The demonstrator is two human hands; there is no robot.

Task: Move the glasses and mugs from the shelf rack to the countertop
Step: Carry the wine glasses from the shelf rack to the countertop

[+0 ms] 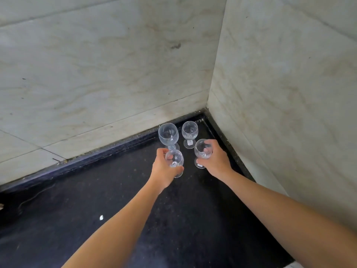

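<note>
Left hand (164,167) wrapped round front-left glass (174,161); right hand (214,159) round front-right glass (201,151), both before wall corner (206,109). Risk: knocking rear glasses (168,134) just behind on release.

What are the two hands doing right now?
Left hand: closed around the front left glass.
Right hand: closed around the front right glass.

two pale, marbled tile walls (108,70) meet in a corner at upper right of centre. brownish stains and one dark smudge (175,46) mark the left wall. a small white speck (101,217) lies on the dark surface, lower left of centre.
</note>
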